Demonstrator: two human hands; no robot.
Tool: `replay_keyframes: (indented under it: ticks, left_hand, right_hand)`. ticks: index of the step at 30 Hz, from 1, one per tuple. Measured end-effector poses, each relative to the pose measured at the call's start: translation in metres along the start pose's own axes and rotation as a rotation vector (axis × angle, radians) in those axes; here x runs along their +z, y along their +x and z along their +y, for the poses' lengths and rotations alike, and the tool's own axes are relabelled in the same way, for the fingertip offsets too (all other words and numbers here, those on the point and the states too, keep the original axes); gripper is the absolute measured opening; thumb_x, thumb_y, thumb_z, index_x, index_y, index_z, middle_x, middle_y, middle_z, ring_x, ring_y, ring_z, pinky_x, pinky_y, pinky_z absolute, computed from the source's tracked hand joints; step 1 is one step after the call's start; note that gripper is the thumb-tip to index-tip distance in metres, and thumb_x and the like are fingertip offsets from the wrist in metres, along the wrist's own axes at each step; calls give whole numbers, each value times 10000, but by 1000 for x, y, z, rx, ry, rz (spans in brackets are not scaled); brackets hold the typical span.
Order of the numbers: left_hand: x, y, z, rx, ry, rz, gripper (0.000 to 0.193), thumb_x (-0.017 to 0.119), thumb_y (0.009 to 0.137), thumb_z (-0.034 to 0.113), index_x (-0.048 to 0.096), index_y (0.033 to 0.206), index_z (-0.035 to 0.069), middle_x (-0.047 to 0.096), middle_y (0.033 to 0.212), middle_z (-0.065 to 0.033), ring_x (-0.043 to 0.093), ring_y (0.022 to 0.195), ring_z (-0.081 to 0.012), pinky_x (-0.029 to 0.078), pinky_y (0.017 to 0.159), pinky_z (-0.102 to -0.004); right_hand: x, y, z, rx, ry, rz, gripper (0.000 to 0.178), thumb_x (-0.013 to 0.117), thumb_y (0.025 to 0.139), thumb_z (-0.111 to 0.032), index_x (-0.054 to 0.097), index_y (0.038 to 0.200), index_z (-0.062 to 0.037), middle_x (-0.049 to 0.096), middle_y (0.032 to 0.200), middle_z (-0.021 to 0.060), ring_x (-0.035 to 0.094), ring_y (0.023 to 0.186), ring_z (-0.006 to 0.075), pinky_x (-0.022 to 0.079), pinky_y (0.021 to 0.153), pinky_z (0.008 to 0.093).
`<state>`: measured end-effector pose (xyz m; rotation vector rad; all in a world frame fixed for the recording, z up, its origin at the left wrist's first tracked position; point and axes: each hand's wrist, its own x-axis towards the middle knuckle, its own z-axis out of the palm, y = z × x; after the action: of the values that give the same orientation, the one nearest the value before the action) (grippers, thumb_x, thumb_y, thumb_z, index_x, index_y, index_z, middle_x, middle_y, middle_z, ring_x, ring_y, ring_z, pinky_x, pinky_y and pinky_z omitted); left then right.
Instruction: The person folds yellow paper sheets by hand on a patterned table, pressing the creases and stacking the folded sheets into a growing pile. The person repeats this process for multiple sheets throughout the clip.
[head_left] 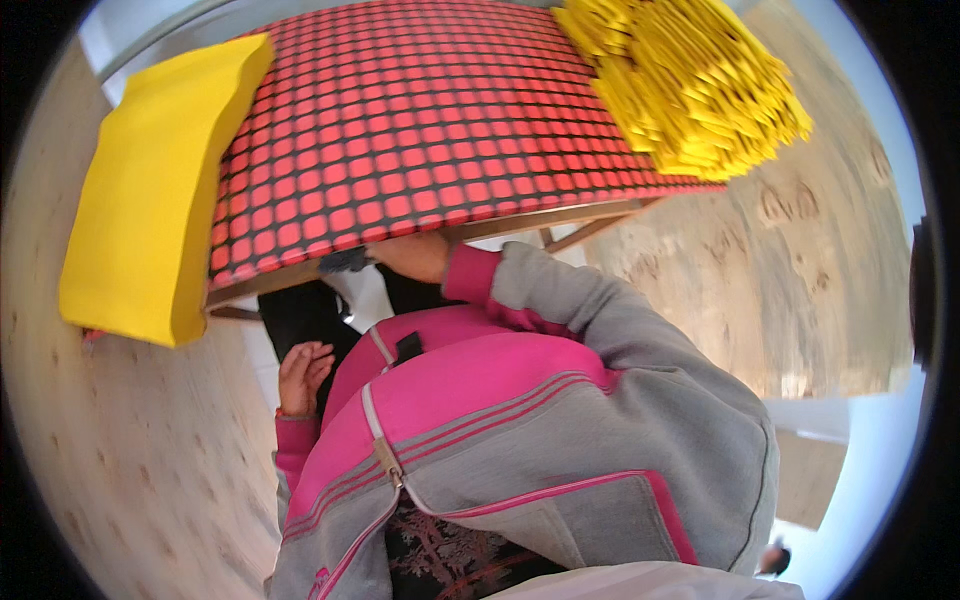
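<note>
My right hand reaches across my body to just below the near edge of the table, partly hidden by it. Its fingers look closed on a small dark grey, cloth-like bundle, whose kind I cannot make out. Lower down at my left side, my left hand is raised beside my dark trousers, fingers loosely bent and apart, with nothing in it. The table has a red and black checked cover. At its left end lies a thick stack of flat yellow sheets, overhanging the edge.
A large fanned pile of folded yellow pieces sits at the table's far right corner. Wooden legs and a rail show under the table. Pale wood-look flooring lies around. A dark-topped shape, partly visible, stands at the lower right rim.
</note>
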<state>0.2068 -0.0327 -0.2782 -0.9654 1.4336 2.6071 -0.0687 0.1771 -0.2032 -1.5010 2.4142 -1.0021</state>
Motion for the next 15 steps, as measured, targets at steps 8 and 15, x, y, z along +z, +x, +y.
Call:
replay_keyframes:
  ticks: [8, 15]
  left_hand:
    - [4, -11, 0, 14, -67, 7, 270, 563, 1069, 276, 632, 1181, 41, 729, 1155, -156, 725, 977, -209, 585, 848, -299]
    - [-1, -10, 2, 29, -91, -60, 246, 561, 1069, 262, 635, 1178, 54, 731, 1145, -146, 729, 1009, -217, 588, 878, -306]
  right_hand:
    - [5, 4, 5, -213, -350, 88, 251, 546, 1004, -194, 638, 1163, -22, 626, 1213, 202, 593, 1147, 387, 453, 966, 506]
    - [4, 6, 2, -213, -464, 70, 174, 633, 960, -248, 629, 1038, -93, 642, 920, 124, 657, 923, 333, 506, 780, 456]
